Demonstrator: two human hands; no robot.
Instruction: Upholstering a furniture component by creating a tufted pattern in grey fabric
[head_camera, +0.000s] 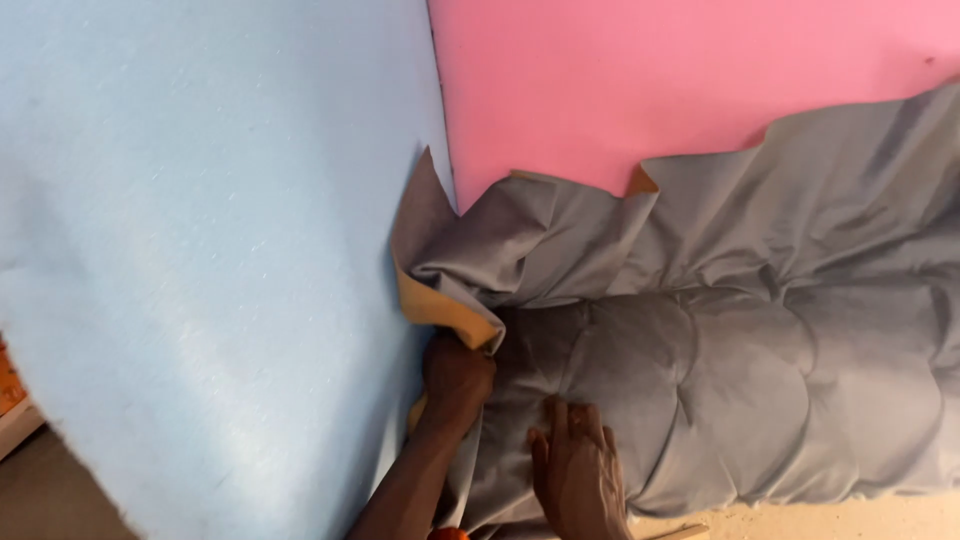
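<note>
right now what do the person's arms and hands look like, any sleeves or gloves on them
Both hands are bare: no gloves, and no rings or watch that I can make out. The left hand shows with its forearm, uncovered up to the frame's bottom edge, so no sleeve is visible. The right hand is cut off at the wrist by the frame edge, so its arm and any sleeve there cannot be seen.

The left hand (457, 378) is curled into a loose fist, knuckles up, fingers tucked under and out of sight. Its bare forearm runs down and to the left, leaving the bottom edge of the view. The right hand (578, 468) lies just beside it, lower and to the right, palm down and flat, fingers held straight and close together, pointing up and slightly left. Its wrist is cut off by the bottom edge
</note>
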